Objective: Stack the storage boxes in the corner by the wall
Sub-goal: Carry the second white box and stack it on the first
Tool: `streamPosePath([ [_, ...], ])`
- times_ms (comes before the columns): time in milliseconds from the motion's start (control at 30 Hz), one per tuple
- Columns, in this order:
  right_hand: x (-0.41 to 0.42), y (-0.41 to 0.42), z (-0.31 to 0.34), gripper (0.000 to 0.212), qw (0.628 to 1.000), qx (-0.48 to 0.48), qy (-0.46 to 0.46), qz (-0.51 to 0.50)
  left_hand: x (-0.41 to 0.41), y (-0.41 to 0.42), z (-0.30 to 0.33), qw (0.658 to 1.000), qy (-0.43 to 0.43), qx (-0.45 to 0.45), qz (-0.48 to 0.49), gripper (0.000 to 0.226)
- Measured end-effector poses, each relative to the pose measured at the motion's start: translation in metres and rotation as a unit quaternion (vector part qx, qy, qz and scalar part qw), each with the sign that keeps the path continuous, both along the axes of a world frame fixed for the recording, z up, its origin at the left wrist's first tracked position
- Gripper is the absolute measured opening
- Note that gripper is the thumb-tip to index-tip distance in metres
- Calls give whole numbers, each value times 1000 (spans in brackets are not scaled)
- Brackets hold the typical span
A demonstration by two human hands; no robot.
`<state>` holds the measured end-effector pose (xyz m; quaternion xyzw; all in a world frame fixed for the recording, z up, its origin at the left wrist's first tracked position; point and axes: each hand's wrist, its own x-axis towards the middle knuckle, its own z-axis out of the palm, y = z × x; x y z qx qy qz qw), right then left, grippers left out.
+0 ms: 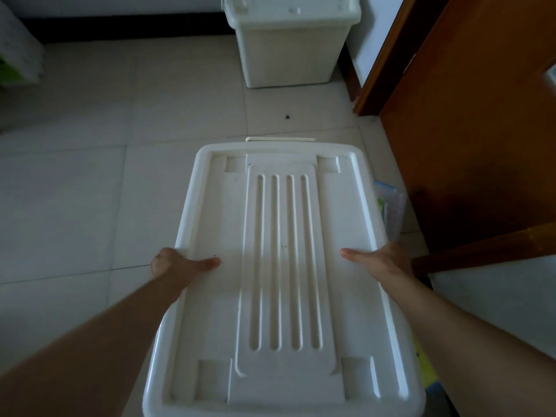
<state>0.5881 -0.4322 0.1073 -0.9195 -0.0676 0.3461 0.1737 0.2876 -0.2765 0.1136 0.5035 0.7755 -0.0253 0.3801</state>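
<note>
a large white storage box with a ribbed lid fills the near middle of the view, its near edge cut off by the bottom of the frame and its body hidden under the lid. the left hand grips the box's left rim, thumb lying flat on the lid while the other fingers curl over the edge and out of sight. the right hand does the same on the right rim, thumb on top, remaining fingers hidden below, so both are clamped on the box. whether the box rests on the tiled floor or is lifted clear of it cannot be told from here.

far ahead, a second white storage box stands on the floor against the wall, next to a brown wooden door; its top is cut off by the frame's upper edge. something bagged in clear plastic (contents hard to make out) peeks from behind the near box's right side. pale blurred shapes sit at the far left edge.
</note>
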Motion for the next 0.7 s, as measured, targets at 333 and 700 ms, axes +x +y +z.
streamPosePath([
  [333,-26,79,125,107,997,51,-51,7,-27,76,119,998,-49,33,-4,97],
  [700,-42,177,221,112,993,74,-87,-3,-39,184,206,990,-81,115,14,66],
])
